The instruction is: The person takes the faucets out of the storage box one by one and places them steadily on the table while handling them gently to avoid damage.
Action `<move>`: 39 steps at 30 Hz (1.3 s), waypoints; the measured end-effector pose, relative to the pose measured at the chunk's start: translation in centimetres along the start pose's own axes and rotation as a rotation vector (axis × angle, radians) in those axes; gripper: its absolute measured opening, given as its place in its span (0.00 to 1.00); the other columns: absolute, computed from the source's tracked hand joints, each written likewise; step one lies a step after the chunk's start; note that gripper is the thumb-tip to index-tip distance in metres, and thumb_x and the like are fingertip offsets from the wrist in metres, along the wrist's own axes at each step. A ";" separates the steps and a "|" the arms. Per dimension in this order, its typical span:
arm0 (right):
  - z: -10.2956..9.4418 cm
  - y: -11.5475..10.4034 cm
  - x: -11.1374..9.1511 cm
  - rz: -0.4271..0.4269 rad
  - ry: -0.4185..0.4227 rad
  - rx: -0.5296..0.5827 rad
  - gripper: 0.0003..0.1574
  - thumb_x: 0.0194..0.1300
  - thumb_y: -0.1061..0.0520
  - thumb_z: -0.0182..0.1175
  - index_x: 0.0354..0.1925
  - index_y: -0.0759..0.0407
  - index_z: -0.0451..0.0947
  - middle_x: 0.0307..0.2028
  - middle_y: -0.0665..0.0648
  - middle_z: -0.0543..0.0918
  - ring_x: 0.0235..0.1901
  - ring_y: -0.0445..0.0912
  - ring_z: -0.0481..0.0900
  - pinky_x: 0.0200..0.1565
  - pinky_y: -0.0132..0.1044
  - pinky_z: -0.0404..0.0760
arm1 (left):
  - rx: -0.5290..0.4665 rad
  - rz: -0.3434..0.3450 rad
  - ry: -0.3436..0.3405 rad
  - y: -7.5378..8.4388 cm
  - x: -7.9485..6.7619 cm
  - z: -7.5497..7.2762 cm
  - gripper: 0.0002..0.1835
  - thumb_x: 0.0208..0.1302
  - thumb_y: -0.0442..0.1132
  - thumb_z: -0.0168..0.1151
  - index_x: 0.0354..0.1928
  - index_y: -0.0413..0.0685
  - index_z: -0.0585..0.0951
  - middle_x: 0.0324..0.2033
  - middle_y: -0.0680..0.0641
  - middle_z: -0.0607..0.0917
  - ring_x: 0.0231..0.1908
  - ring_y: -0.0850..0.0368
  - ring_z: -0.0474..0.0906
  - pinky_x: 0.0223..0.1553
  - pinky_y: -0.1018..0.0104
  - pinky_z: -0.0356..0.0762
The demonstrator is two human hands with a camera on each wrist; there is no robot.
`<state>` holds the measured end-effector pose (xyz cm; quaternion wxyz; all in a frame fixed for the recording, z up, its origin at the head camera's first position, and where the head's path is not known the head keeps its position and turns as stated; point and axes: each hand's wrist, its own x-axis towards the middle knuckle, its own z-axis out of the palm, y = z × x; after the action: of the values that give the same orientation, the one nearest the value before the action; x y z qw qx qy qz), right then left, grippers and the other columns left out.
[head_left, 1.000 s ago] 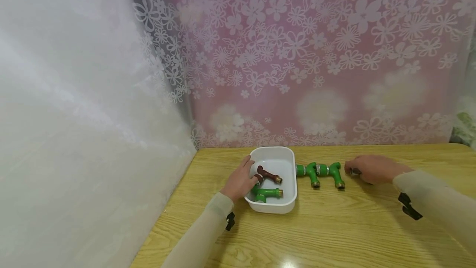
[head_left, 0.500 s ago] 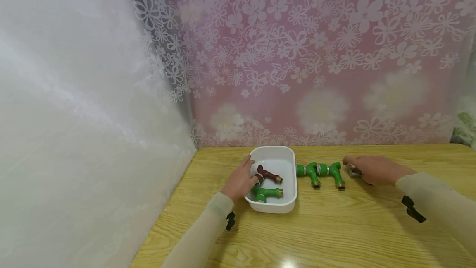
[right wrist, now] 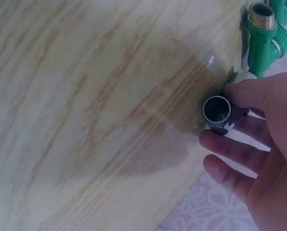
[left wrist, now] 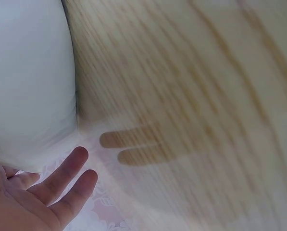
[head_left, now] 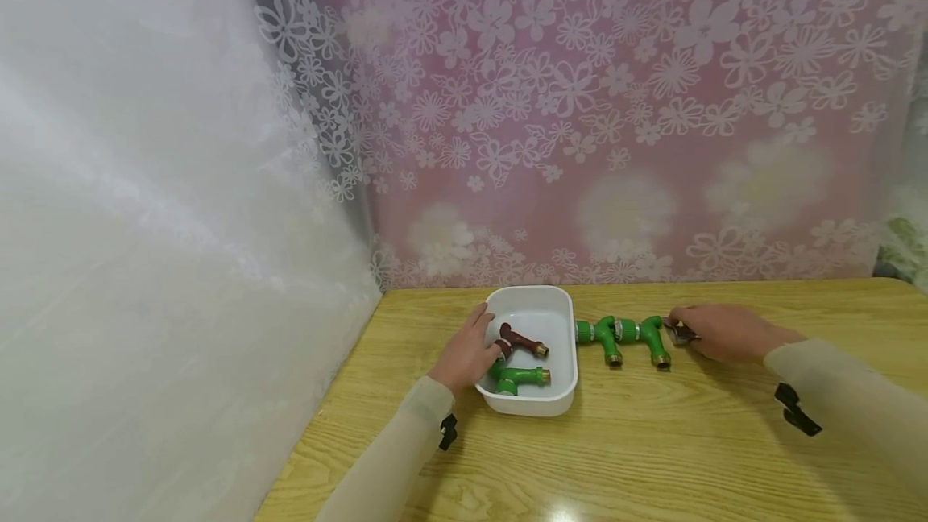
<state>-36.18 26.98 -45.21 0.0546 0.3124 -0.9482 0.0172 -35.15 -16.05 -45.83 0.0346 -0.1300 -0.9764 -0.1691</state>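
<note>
My left hand holds the left rim of a white basin, thumb over the edge; in the left wrist view two fingers stretch out beside the outer wall. Inside lie a dark red tap and a green tap, partly covered by that hand. My right hand pinches a dark, silvery metal tap between thumb and fingers, its round open end facing the right wrist camera. Its far end sits close by the end of a green tap with a brass threaded spout.
Another green tap lies in the same row, between that one and the basin wall. The wooden table ends at a pink flowered curtain. A pale sheet hangs along the left side.
My right hand shifts slightly back, then left again, bringing the dark metal tap closer to the end of the green row. My left hand and the basin stay put.
</note>
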 end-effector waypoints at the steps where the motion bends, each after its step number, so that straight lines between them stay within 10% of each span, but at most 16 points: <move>1: 0.1 0.0 0.0 -0.001 0.003 0.001 0.19 0.57 0.58 0.63 0.49 0.54 0.75 0.40 0.55 0.81 0.35 0.51 0.81 0.31 0.47 0.79 | -0.002 -0.005 -0.001 0.0 0.0 0.0 0.32 0.63 0.51 0.50 0.69 0.53 0.59 0.72 0.55 0.48 0.66 0.54 0.58 0.60 0.54 0.65; 39: -0.2 -1.0 -0.3 0.041 0.038 0.013 0.22 0.57 0.56 0.63 0.51 0.55 0.75 0.45 0.60 0.79 0.33 0.51 0.80 0.29 0.49 0.78 | -0.020 0.002 0.000 -0.1 0.1 0.1 0.32 0.63 0.50 0.50 0.68 0.53 0.60 0.72 0.53 0.48 0.66 0.53 0.58 0.60 0.53 0.65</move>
<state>-35.28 26.35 -45.01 0.0702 0.2929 -0.9531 0.0302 -35.23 -16.04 -45.95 0.0334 -0.1311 -0.9745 -0.1789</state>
